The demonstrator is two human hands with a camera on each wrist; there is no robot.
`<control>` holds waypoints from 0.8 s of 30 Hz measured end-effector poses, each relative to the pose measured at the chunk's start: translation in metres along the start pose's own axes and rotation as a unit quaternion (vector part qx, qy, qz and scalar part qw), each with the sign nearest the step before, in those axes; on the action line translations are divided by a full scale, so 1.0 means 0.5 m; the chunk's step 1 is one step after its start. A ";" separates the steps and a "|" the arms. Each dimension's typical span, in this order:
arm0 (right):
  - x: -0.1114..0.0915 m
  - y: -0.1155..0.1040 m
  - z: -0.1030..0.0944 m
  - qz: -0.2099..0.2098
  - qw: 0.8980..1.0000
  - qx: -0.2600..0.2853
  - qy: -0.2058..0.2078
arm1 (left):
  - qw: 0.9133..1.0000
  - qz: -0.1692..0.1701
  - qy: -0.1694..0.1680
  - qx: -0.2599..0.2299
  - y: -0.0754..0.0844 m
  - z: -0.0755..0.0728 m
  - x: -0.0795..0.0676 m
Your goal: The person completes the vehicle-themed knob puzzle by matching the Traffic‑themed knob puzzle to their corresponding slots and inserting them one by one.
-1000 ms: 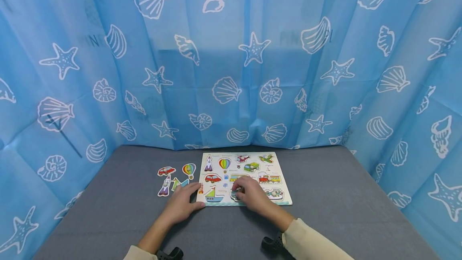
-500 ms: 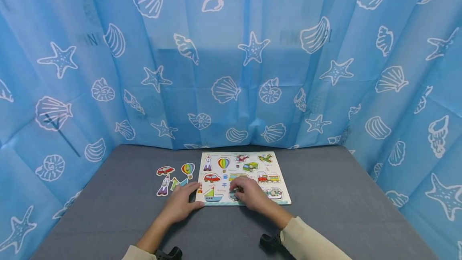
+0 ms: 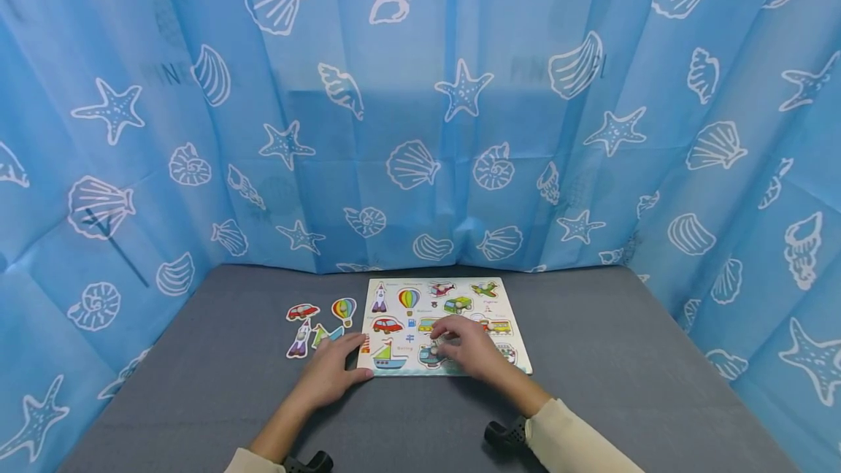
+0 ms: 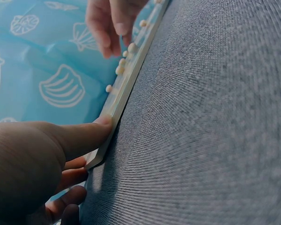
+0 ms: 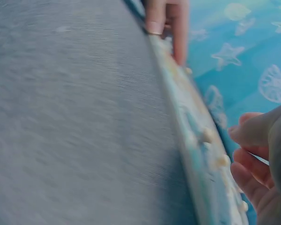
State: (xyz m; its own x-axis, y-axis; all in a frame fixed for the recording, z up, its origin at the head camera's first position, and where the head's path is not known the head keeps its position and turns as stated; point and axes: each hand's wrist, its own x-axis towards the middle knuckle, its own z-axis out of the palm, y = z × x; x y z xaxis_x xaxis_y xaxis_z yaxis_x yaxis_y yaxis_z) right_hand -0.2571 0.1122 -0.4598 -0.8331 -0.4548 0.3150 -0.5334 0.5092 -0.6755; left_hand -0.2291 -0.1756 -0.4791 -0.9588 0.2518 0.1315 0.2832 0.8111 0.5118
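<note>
In the head view a white puzzle board [image 3: 407, 347] printed with vehicles lies flat on the table. My left hand [image 3: 331, 368] grips its near left corner, thumb at the front edge and fingers along the left side; the left wrist view shows the thumb [image 4: 86, 138] pressed on the edge. Above the board's lower middle hovers my right hand [image 3: 469, 345], fingers loosely bent and holding nothing. Just left of its fingertips, a blue-green knobbed vehicle piece [image 3: 430, 356] sits on the board. Wooden knobs [image 5: 222, 160] stand up from the board in the right wrist view.
Left of the board lie loose pieces: a red car [image 3: 303, 312], a hot-air balloon [image 3: 344, 309], a rocket [image 3: 298, 340] and a sailboat [image 3: 322, 334] partly behind my left hand. A blue shell-patterned curtain [image 3: 420, 108] surrounds the grey-covered table [image 3: 591, 356].
My right hand has let go of the blue-green piece and moved up and to the right, uncovering it on the board. The left hand stays at the board's corner.
</note>
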 end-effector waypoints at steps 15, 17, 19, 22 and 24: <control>-0.023 0.068 -0.064 0.079 0.983 -0.045 0.159 | 1.000 0.001 0.002 0.000 -0.003 0.002 0.000; -0.029 0.079 -0.070 0.079 0.981 -0.054 0.166 | 1.000 0.005 0.005 0.000 -0.003 0.001 -0.001; -0.038 0.089 -0.078 0.085 0.980 -0.065 0.166 | 1.000 0.008 0.006 0.002 -0.004 0.001 0.000; -0.051 0.102 -0.092 0.104 0.979 -0.073 0.160 | 1.000 0.010 0.005 0.001 -0.002 0.000 0.000; -0.058 0.109 -0.103 0.117 0.979 -0.073 0.152 | 1.000 0.007 0.004 -0.001 -0.002 0.000 0.001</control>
State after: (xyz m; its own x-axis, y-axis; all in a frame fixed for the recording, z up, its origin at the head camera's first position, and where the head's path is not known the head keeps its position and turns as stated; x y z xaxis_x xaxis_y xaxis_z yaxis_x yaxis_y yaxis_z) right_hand -0.2695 0.1910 -0.4714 -0.9285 -0.0859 0.3612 -0.3188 0.6831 -0.6571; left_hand -0.2298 -0.1761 -0.4796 -0.9548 0.2590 0.1460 0.2970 0.8065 0.5112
